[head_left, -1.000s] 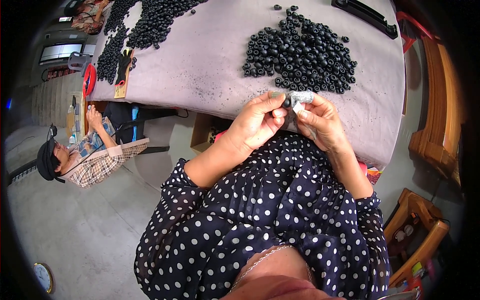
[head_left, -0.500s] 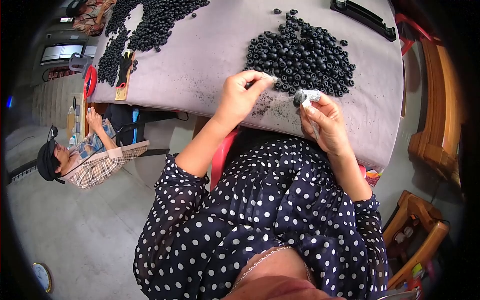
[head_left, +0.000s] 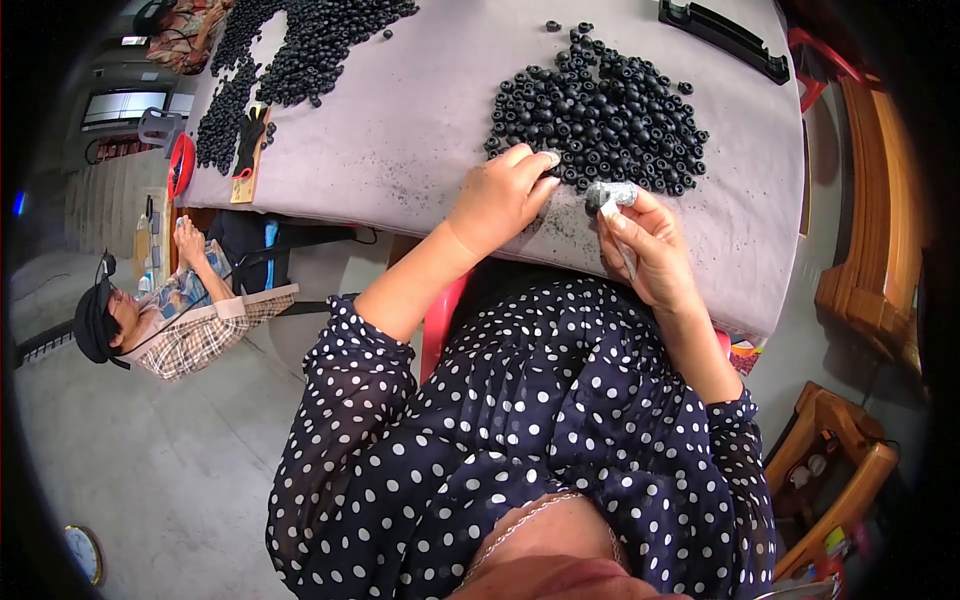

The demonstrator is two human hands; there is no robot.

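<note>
At the near edge of a pile of small black round pieces with holes (head_left: 600,110), my left hand (head_left: 495,200) reaches in from the left. Its thumb and wrapped index fingertip stand a little apart beside the nearest pieces, while its other fingers are mostly hidden. My right hand (head_left: 652,245) is closed just in front of the pile. It grips one black round piece (head_left: 594,200) together with a thin whitish strip-like tool (head_left: 622,240), whose kind I cannot make out. Silvery tape covers the right index finger.
Dark crumbs lie on the grey tablecloth (head_left: 420,110). A larger heap of black pieces (head_left: 320,50) spreads at the far left, near a black glove (head_left: 248,140) and red bowl (head_left: 181,165). A black tray (head_left: 725,40) sits far right. Another person (head_left: 190,310) sits at left.
My left hand has turned and moved slightly right, its pinched fingers now apart at the pile. My right hand stays nearly in place with the black round piece.
</note>
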